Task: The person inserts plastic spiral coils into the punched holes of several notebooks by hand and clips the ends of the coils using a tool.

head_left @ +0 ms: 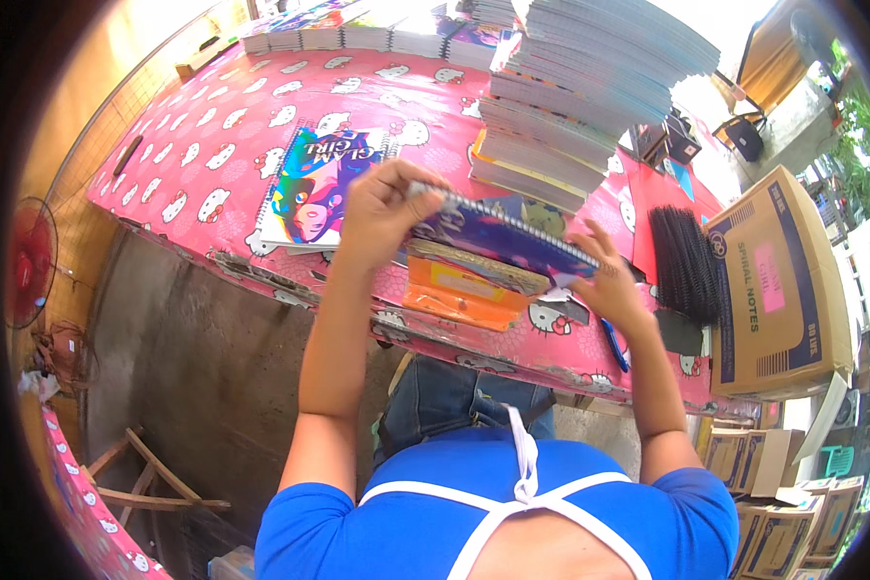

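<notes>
A spiral notebook (503,235) with a dark purple-blue cover is held up over the near edge of the table, its white coil running along the upper edge. My left hand (391,205) grips its left end, thumb on the coil side. At the right end, my right hand (604,275) has its thumb and fingers around the corner, some fingers spread. Under the notebook lies an orange packet (464,293) on the table, partly hidden. To the left of my left hand are notebooks with a colourful illustrated cover (309,193).
A tall stack of notebooks (580,106) stands beyond my hands. Black binding coils (684,266) lie beside a large carton (783,290) on the right. A blue tool (614,346) rests near the front edge of the pink patterned table (203,155). More notebook stacks (358,39) line the back.
</notes>
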A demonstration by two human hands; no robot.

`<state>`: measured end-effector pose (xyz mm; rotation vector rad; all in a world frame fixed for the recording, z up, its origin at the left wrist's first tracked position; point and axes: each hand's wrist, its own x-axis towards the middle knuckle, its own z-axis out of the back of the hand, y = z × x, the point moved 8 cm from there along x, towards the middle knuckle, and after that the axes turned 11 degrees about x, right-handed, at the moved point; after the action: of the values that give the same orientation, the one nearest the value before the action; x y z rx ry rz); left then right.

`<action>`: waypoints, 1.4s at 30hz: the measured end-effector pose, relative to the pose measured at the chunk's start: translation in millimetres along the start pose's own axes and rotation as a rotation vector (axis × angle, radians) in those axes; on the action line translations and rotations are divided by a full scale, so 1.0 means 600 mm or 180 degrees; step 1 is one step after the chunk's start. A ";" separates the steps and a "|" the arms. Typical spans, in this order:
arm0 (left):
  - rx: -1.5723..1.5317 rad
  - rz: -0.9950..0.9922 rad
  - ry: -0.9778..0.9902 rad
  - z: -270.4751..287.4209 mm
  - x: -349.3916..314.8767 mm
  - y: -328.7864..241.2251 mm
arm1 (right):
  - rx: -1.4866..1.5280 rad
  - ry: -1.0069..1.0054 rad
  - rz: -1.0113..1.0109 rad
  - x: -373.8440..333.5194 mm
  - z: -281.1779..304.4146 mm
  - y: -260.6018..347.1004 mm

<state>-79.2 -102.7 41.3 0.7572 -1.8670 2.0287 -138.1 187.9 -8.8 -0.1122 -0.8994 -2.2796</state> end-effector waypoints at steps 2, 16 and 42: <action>0.0669 -0.0775 -0.0625 0.032 0.006 -0.100 | -0.0438 -0.0023 -0.0167 -0.050 0.060 -0.013; 0.1889 -0.0690 -0.0123 -0.148 -0.141 -0.091 | -0.0659 -0.0521 -0.1118 -0.215 0.033 -0.061; 0.1445 -0.0944 -0.3310 0.118 -0.096 -0.097 | 0.0458 -0.1139 -0.0769 -0.151 0.066 -0.010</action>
<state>12.7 -156.7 59.7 2.3945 -1.4724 2.0149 -78.3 267.1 -9.9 -0.3750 -1.3205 -2.4501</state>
